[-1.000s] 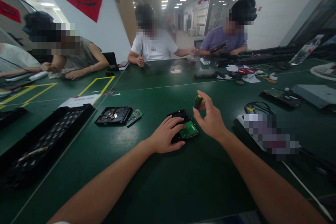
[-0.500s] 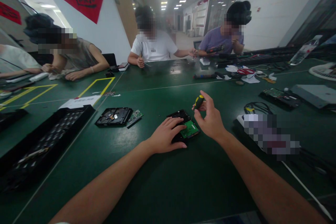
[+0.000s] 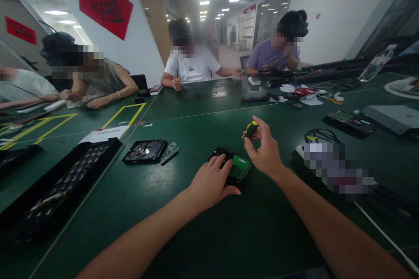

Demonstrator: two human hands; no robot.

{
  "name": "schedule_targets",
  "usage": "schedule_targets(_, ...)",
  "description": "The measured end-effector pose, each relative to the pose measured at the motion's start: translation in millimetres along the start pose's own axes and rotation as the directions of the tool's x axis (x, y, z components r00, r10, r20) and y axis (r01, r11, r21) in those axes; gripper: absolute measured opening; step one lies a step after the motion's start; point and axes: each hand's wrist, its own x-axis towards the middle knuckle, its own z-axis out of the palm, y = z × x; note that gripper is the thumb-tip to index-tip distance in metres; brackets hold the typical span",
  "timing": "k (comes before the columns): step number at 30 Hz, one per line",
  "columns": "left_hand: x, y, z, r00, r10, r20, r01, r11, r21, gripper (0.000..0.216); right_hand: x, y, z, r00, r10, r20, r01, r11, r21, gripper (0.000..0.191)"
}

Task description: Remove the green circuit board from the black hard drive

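Observation:
A black hard drive (image 3: 217, 152) with a green circuit board (image 3: 241, 167) on its upper face lies on the table in front of me. My left hand (image 3: 212, 178) holds it down, fingers across its left part and thumb along the near edge. Just to the right and above, my right hand (image 3: 264, 148) pinches a screwdriver (image 3: 251, 129) by its dark green and yellow handle. The screwdriver's shaft is too faint to make out, so I cannot tell whether its tip touches the drive.
Left of the drive lie another hard drive (image 3: 145, 151), a loose circuit board (image 3: 170, 152) and a long black tray (image 3: 111, 148). To the right are a blurred-out object (image 3: 337, 168), coiled cables (image 3: 322, 134) and another drive (image 3: 349, 123). Several people sit across the green table (image 3: 183, 120).
The hard drive and my left hand have shifted slightly toward me. My right hand still holds the screwdriver, its handle leaning a little more to the right. The view has tilted slightly.

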Motion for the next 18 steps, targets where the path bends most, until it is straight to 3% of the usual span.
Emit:
schedule_targets(5, 1, -9, -17, 0.996, -0.052, 0.073, 0.059, 0.992, -0.109, 0.068, -2, 0, 2, 1.000, -0.003, -0.013, 0.003, 1.000, -0.015, 0.072)
schedule_targets(14, 6, -31, -22, 0.994, 0.055, 0.096, -0.042, 0.991, -0.130, 0.091, -4, -2, 4, 1.000, -0.015, -0.007, 0.014, 0.999, -0.042, 0.065)
schedule_targets(18, 7, -32, -22, 0.990, 0.033, 0.134, -0.010, 0.986, -0.168, 0.088, -5, -5, 6, 0.999, -0.027, 0.032, 0.027, 0.999, -0.024, 0.062)
